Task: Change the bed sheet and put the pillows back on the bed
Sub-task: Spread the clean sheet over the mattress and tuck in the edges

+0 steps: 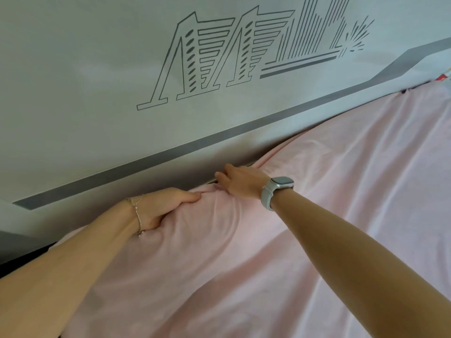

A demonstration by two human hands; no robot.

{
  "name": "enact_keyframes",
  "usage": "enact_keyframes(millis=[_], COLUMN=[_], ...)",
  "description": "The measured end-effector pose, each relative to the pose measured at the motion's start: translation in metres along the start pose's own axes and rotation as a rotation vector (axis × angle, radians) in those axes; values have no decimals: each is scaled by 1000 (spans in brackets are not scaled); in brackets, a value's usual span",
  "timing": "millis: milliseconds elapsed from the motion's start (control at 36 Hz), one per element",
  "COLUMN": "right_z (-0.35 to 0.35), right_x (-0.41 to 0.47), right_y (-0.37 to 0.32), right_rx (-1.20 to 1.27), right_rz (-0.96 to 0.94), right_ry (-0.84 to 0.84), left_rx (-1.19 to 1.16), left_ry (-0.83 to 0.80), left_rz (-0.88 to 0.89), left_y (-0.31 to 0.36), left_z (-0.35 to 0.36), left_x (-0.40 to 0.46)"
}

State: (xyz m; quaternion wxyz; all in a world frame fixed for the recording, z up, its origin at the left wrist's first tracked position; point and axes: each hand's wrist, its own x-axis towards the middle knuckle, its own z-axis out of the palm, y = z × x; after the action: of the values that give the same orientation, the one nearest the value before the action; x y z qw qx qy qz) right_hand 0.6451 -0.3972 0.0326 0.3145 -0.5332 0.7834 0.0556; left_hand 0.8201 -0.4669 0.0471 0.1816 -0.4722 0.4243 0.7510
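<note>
Pink sheet (280,228), soft, limp; my left hand (156,208) grips its bunched edge, right hand (240,180) tucks with straight fingers

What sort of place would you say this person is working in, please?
Most likely a bedroom. Both hands, left hand and right hand, work a pink sheet into the gap at a pale headboard printed with a line drawing of buildings.

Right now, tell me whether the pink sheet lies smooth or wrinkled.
Wrinkled. The pink sheet shows long folds and bunches where the left hand grips it by the headboard.
</note>
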Motion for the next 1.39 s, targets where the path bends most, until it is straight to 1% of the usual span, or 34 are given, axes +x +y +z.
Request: enact_keyframes(millis=[28, 56, 83, 111, 139, 167, 222, 250, 278, 306, 361, 417, 472, 528, 583, 639, 667, 722, 750, 806, 861, 889, 917, 972, 1000, 1028, 1056, 1083, 1139, 1167, 1250, 1333, 1361, 1389], right_z=[-3, -5, -7, -8, -9, -9, -9, -10, -10, -9, -7, -7, -5, 0, 6, 11, 13, 16, 17, 19, 22, 25, 26, 29, 30, 32, 34, 36, 39, 41, 43, 41, 38, 34], right_x=[-1, -3, -8, -14, -20, -25, -34, -38, -41, -45, -51, -55, -56, -58, -61, -63, -65, -68, -70, -73, -76, -77, -78, -80, -82, -83, -85, -86, -86, -86, -84, -78, -75, -72], right_y=[1, 2, 2, 2, 2, 3, 5, 5, 6, 7, 8, 9, 10, 10, 10, 11, 12, 13, 13, 14, 17, 19, 19, 20, 20, 20, 20, 20, 21, 21, 20, 17, 15, 12], right_rx=[-2, 1, 11, 23, 33, 41, 47, 38, 17, -9, -34, -34, -18, 5, 1, -14, -11, -2, 0, 10, 47, 78, 104, 119, 116, 107, 96, 84, 66, 57, 30, 2, -12, -23], right_rz=[4, 10, 16, 19, 18, 14, 6, -5, -17, -31, -53, -55, -41, -24, -16, -24, -33, -71, -93, -115, -115, -118, -122, -124, -123, -116, -104, -92, -86, -85, -73, -32, -20, -13], right_ry=[-17, -23, -14, 3, 21, 37, 53, 58, 55, 46, 40, 56, 96, 158, 239, 300, 317, 339, 350, 383, 427, 450, 470, 511, 535, 555, 566, 570, 581, 587, 574, 504, 455, 392], left_rx=[-21, -12, 50, 177, 347, 575, 1037, 1199, 1277, 1297, 1294, 1270, 1203, 1075, 973, 1029, 1073, 1113, 1111, 1063, 875, 747, 603, 283, 147, 91, 152, 292, 571, 651, 716, 1036, 1037, 970], left_ry=[58, 181, 327, 468, 586, 694, 948, 1043, 1089, 1120, 1156, 1168, 1099, 988, 868, 802, 773, 729, 737, 829, 958, 979, 948, 745, 639, 567, 523, 490, 387, 324, 137, -3, -69, -142], left_rz=[20, 70, 125, 193, 258, 332, 654, 831, 937, 1010, 1041, 1014, 994, 910, 723, 548, 502, 480, 507, 611, 714, 740, 758, 779, 756, 731, 717, 683, 570, 502, 292, 172, 136, 105], left_y=[2, 5, 4, 2, -2, -7, -23, -30, -34, -37, -38, -36, -34, -31, -29, -28, -29, -29, -28, -24, -13, -7, -1, 11, 14, 14, 11, 5, -14, -24, -38, -34, -31, -30], left_z=[-1, -2, -7, -10, -12, -11, -6, -2, 1, 2, -2, -6, -8, -8, -10, -11, -11, -13, -14, -13, -9, -5, -1, 8, 13, 15, 17, 18, 16, 12, -2, -8, -8, -11], left_x=[3, 3, 8, 8, 9, 8, 5, 3, -1, -3, -2, -3, -5, -11, -18, -25, -27, -30, -32, -35, -38, -37, -35, -26, -21, -17, -14, -12, -6, -3, -2, -13, -17, -18])
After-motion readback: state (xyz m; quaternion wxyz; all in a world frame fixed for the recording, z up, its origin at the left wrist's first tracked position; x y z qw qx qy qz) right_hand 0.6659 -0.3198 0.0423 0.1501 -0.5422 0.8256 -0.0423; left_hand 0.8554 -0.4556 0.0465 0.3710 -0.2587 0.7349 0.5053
